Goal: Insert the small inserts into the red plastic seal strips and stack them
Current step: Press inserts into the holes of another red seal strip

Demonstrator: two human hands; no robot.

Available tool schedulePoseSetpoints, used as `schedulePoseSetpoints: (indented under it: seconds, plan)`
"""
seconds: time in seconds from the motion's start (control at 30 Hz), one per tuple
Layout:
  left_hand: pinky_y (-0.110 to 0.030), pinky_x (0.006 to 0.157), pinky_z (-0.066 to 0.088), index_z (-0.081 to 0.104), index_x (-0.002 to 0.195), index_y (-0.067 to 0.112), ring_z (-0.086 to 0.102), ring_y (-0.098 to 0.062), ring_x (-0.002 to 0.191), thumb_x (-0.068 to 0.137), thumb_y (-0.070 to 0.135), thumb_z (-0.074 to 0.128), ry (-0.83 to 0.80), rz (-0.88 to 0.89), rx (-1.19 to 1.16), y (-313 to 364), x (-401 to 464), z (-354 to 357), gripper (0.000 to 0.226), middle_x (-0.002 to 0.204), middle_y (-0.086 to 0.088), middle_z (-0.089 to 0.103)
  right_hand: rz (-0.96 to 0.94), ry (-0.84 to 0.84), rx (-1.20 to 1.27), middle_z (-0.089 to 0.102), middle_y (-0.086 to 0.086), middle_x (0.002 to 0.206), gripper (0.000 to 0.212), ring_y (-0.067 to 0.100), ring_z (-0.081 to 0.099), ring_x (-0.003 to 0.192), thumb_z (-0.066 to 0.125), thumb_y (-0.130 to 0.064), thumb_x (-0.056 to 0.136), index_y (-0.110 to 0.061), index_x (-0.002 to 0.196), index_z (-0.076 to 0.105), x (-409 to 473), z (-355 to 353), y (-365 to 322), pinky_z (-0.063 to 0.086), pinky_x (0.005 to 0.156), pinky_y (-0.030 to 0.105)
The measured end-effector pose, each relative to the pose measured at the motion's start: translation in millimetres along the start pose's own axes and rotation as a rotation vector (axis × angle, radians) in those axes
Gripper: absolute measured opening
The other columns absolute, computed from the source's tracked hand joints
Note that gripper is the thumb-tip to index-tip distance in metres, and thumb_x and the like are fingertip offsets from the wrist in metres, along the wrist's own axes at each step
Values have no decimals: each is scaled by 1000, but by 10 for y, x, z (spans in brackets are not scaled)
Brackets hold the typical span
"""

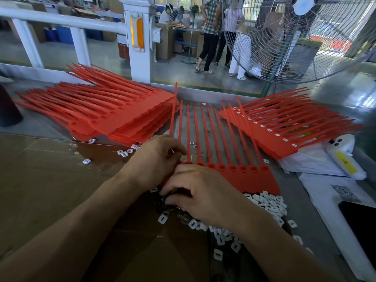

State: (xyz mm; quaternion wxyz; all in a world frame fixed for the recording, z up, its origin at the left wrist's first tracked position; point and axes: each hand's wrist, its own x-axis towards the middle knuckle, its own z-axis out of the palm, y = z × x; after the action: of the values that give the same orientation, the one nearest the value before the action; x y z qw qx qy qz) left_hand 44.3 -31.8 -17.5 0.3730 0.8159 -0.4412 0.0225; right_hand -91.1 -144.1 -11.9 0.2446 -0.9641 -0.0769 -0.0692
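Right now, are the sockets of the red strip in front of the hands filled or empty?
Empty: the red plastic seal strip shows dark square holes, no white inserts.

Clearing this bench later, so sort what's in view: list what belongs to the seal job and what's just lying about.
Job:
- red plastic seal strip sheet being worked on
- heap of small white plastic inserts
- left stack of red strips with empty sockets
- right stack of red strips with white inserts fitted
- left hand
- right hand

Lying about:
- large wire-guard floor fan
- black phone
- white printed sheets
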Motion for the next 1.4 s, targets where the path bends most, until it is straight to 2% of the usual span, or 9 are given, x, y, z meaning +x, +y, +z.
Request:
schedulePoseSetpoints:
  seconds: [0.2,0.33,0.47,0.67,0.77,0.97,1.13,1.27,1.4]
  plan:
    - [-27,84,47,77,102,25,59,-6,95,95,18,66,-4,-15,-2,30,-15,-34,15,101,9,65,65,47,121,65,-19,100,9,0,63,94,76,-27,93,-33,98,72,-33,-50,3,49,80,16]
    - [-21,82,44,77,103,25,59,-7,95,95,17,66,2,-24,19,29,-10,-26,15,100,9,66,139,80,227,70,-22,92,8,-3,66,86,77,-27,92,-32,96,72,-75,-81,37,47,72,10]
    - [-10,77,39,77,103,25,59,-5,94,95,18,66,3,-25,36,27,-3,-12,15,101,9,67,159,94,308,71,-24,90,12,-6,67,86,77,-20,93,-31,95,75,-95,-94,48,47,76,7]
    - [-24,83,49,77,104,26,62,-3,93,95,19,66,-9,-16,18,25,-10,-13,16,102,11,67,180,65,300,71,-20,105,21,-6,66,102,71,-15,97,-33,107,77,-103,-102,64,47,91,8]
    - [-23,82,49,77,103,26,62,-3,92,95,19,66,-6,-12,14,22,-7,-7,15,101,12,66,180,72,304,69,-19,104,24,-2,66,100,72,-14,96,-35,108,77,-123,-124,70,48,89,11]
    - [-7,74,40,77,101,26,59,0,89,94,18,66,-13,-6,18,10,-18,-7,15,97,12,65,182,111,337,69,-20,103,21,-2,67,99,73,-19,96,-33,110,78,-130,-163,92,49,88,12]
    - [-6,75,39,78,100,25,59,0,90,94,17,67,-17,14,14,7,-15,-5,14,97,12,66,234,220,389,74,-22,99,19,-5,69,94,76,-19,93,-31,107,80,-138,-191,162,51,84,10]
    - [-7,75,39,77,100,28,58,4,91,94,19,68,-25,23,3,2,-13,6,14,97,16,65,273,239,358,74,-20,92,12,-1,70,88,77,-25,93,-34,102,78,-158,-201,205,52,77,11]
    - [-5,75,39,77,99,31,60,8,90,93,20,69,-18,39,-70,38,-12,7,15,97,20,67,332,380,393,72,-23,87,9,-5,68,83,74,-27,95,-36,94,76,-166,-213,229,47,69,5]
